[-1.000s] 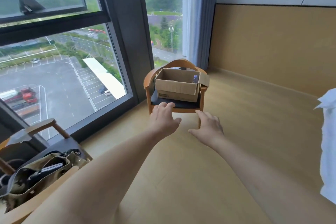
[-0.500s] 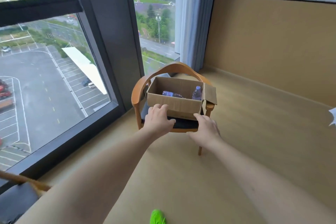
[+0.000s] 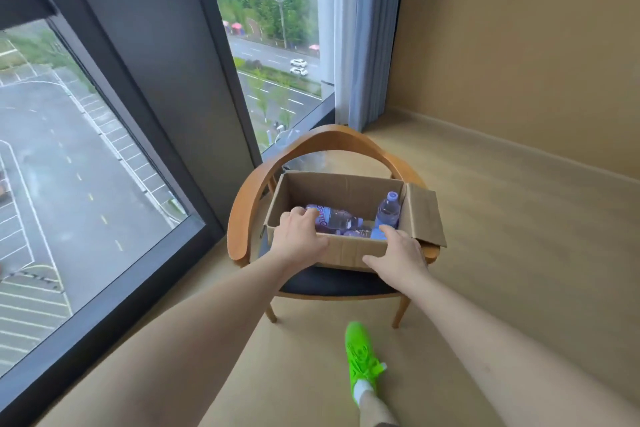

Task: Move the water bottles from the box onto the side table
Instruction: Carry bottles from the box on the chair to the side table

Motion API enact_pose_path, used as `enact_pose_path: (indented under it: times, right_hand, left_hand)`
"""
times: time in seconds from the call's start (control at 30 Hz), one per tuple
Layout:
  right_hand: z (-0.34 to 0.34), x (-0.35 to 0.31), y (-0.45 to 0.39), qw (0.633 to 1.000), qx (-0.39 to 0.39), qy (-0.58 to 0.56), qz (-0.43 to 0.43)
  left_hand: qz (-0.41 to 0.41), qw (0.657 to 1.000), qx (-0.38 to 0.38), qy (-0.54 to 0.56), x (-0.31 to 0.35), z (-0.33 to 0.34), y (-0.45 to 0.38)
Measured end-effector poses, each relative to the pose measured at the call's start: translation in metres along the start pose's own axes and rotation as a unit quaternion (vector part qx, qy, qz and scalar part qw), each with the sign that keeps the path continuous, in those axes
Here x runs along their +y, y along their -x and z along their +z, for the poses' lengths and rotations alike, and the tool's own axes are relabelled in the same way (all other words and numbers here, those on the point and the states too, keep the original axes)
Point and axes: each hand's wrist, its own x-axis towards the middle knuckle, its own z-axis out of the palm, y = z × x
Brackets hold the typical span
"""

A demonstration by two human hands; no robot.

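A curved wooden armchair with a dark seat pad (image 3: 332, 282) is set beside the tall dark-framed window (image 3: 145, 87). An open brown cardboard box (image 3: 349, 250) is carried on its seat. Clear purple-labelled water bottles (image 3: 334, 220) are seen inside, one upright (image 3: 388, 213). The left hand (image 3: 299, 239) and right hand (image 3: 398, 255) are laid over the near rim, fingers relaxed, nothing grasped.

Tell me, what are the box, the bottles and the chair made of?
The box looks like plain brown cardboard, matte, with folded flaps. The upright bottle and the lying bottle look like clear plastic, shiny and see-through, with purple labels. The chair seems to be smooth, varnished wood, with a dark padded seat, maybe leather or fabric.
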Motion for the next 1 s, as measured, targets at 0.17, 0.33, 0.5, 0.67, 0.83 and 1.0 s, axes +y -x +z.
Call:
enact_pose_path:
  times: [0.17, 0.33, 0.5, 0.67, 0.83, 1.0]
  right_hand:
    - [0.015, 0.004, -0.122, 0.998, -0.051, -0.003, 0.024]
    - [0.031, 0.022, -0.197, 0.988, -0.132, -0.004, 0.075]
    - [0.055, 0.04, -0.244, 0.974, -0.193, 0.013, 0.121]
    - [0.086, 0.057, -0.264, 0.958, -0.187, -0.031, 0.215]
    - [0.102, 0.063, -0.286, 0.938, 0.051, -0.131, 0.316]
    - [0.116, 0.061, -0.309, 0.926, 0.145, -0.175, 0.301]
  left_hand:
    - [-0.028, 0.999, -0.032, -0.014, -0.012, 0.028, -0.105]
    - [-0.071, 0.992, -0.098, -0.025, -0.02, 0.06, -0.18]
    - [-0.083, 0.985, -0.15, -0.03, -0.035, 0.097, -0.231]
    - [-0.059, 0.981, -0.179, -0.056, -0.054, 0.131, -0.259]
    - [0.029, 0.978, -0.179, -0.103, -0.065, 0.153, -0.288]
    - [0.083, 0.962, -0.212, -0.151, -0.073, 0.181, -0.308]
